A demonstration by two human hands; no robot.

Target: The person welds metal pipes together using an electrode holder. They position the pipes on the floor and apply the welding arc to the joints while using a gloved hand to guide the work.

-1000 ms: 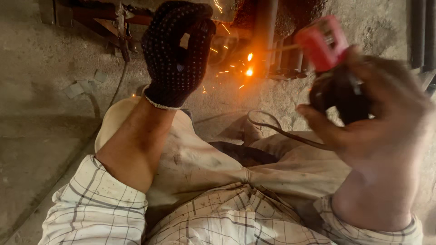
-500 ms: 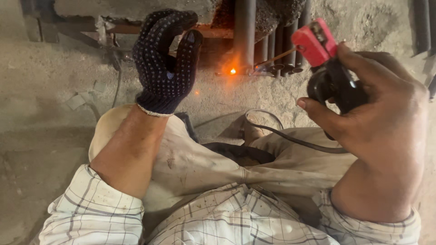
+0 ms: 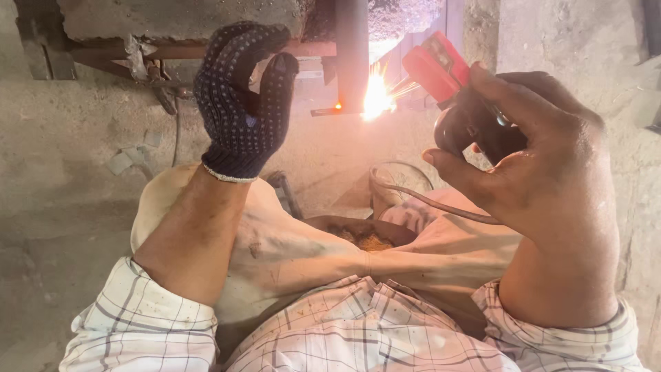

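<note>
Over the person's lap, a welding arc burns at a steel frame.
Bare right hand [image 3: 544, 172] is wrapped tight round the black grip of the red-jawed electrode holder [image 3: 454, 89], whose thin rod meets the upright steel bar [image 3: 352, 55] at the bright spark [image 3: 377, 100]. Rigid and probably fairly light, the holder looks best held by its insulated grip, though the cable [image 3: 427, 200] trailing from it may drag. Left hand [image 3: 242, 103], in a dark dotted knit glove, is raised, open and holding nothing. Rough concrete floor [image 3: 62, 207] lies below.
</note>
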